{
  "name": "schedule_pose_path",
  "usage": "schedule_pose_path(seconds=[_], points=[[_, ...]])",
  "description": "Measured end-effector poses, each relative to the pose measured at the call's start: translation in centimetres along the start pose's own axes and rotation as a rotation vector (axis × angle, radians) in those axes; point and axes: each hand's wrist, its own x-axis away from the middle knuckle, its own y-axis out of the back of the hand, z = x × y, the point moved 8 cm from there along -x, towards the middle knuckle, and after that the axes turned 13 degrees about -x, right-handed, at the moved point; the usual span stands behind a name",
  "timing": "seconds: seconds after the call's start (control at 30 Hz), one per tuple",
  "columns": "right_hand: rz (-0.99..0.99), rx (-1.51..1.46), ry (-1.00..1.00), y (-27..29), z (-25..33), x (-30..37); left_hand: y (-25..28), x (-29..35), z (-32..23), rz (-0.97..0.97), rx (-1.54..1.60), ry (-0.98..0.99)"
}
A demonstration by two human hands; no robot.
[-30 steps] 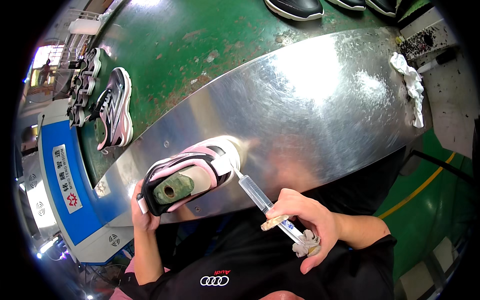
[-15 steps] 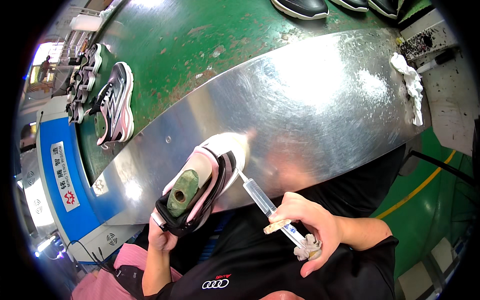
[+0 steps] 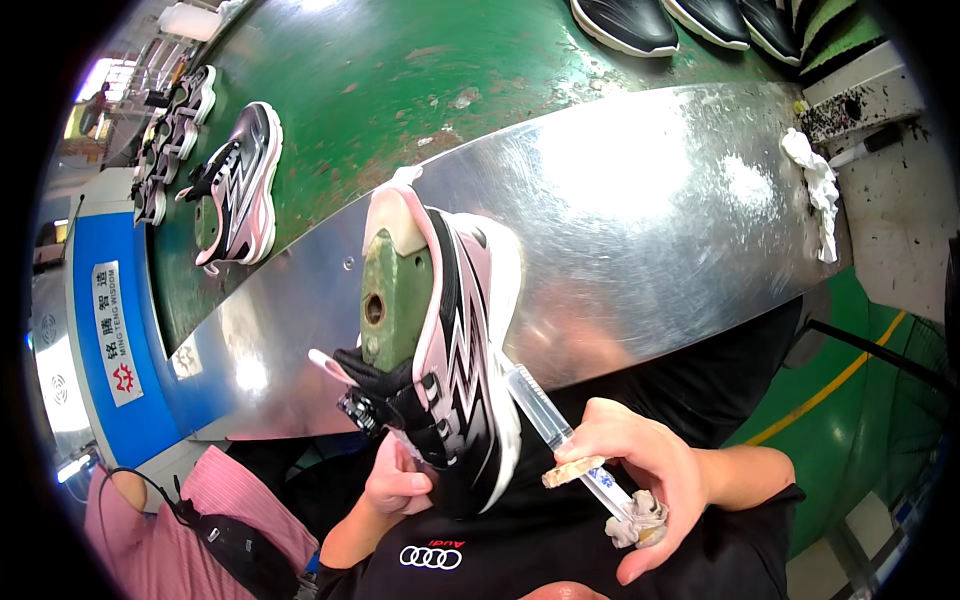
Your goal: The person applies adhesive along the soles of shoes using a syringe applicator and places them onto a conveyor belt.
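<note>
My left hand [image 3: 398, 484] grips the toe end of a pink, black and white sneaker [image 3: 455, 350] that is mounted on a green shoe last [image 3: 392, 300], heel pointing away from me. My right hand [image 3: 640, 470] holds a clear syringe [image 3: 560, 435] along with a crumpled bit of cloth at its back end. The syringe's front end touches the sneaker's white sole edge on the right side.
A curved shiny metal plate [image 3: 650, 220] borders a green conveyor [image 3: 420, 80]. Another sneaker on a last [image 3: 238, 185] and further shoes [image 3: 170, 130] lie at the left; dark shoes [image 3: 640, 22] sit at the top. A white rag [image 3: 815, 185] lies at the right.
My left hand has turned the sneaker from lying sideways to heel-away and lifted it closer. The syringe has stayed against the sole edge. The shoes on the conveyor have shifted.
</note>
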Motion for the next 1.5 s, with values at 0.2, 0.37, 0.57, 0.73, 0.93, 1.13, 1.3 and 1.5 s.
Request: schedule_pose_path(seconds=[0.2, 0.37, 0.57, 0.73, 0.93, 1.13, 1.3, 1.5], points=[[-0.115, -0.228, -0.182, -1.1, 1.1, 0.9, -0.9, -0.7, 1.8, 0.133, 0.042, 0.174], [0.081, -0.108, -0.318, -2.1, 3.9, 1.8, -3.2, -2.5, 2.1, 0.300, 0.193, 0.178], [0.002, 0.171, -0.210, -2.8, 8.1, 2.1, -6.3, -4.0, 3.3, 0.489, 0.339, 0.287], [-0.082, 0.296, -0.148, -3.2, 10.2, 3.0, -8.1, -6.2, 4.0, 0.649, 0.346, 0.233], [-0.116, 0.425, -0.031, -3.3, 12.0, 4.3, -10.9, -8.6, 3.1, 0.508, 0.194, 0.240], [-0.122, 0.526, 0.006, -2.9, 11.8, 4.9, -12.9, -10.0, 1.8, 0.588, 0.270, 0.135], [-0.097, 0.649, 0.021, -3.2, 11.1, 4.6, -13.6, -10.5, 1.5, 0.537, 0.287, 0.159], [-0.065, 0.787, -0.037, -3.7, 9.0, 5.2, -13.3, -11.1, 1.7, 0.476, 0.331, 0.168]])
